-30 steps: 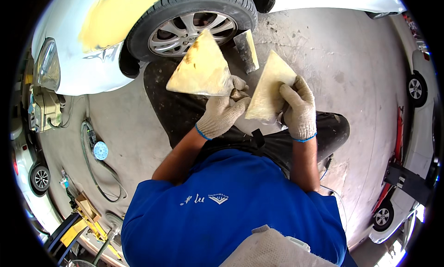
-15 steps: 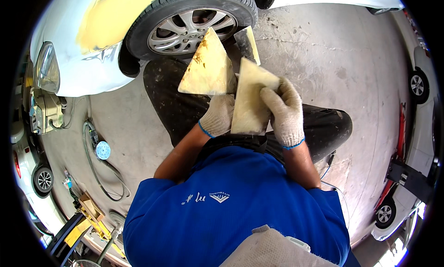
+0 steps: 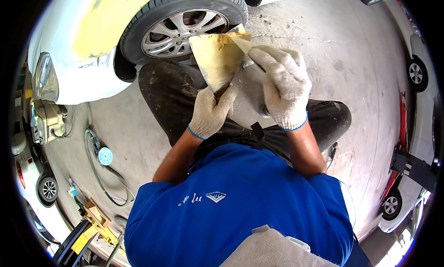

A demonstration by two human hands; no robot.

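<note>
Left hand [image 3: 207, 112], fingers pinching a triangular spreader [image 3: 214, 58] at its narrow end; yellow paste [image 3: 224, 39] sits lumped, not yet smooth, along the broad edge; right hand [image 3: 286, 84], fingers pinching a second spreader [image 3: 242, 43] there; beyond, the wheel [image 3: 185, 34] crowds the fender [image 3: 105, 24], already broadly yellow-coated, patchy lower down.

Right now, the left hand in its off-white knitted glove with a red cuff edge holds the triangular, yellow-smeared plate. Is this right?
In the head view, the cuff edge is blue, not red; the left hand does hold the triangular plate.
</note>
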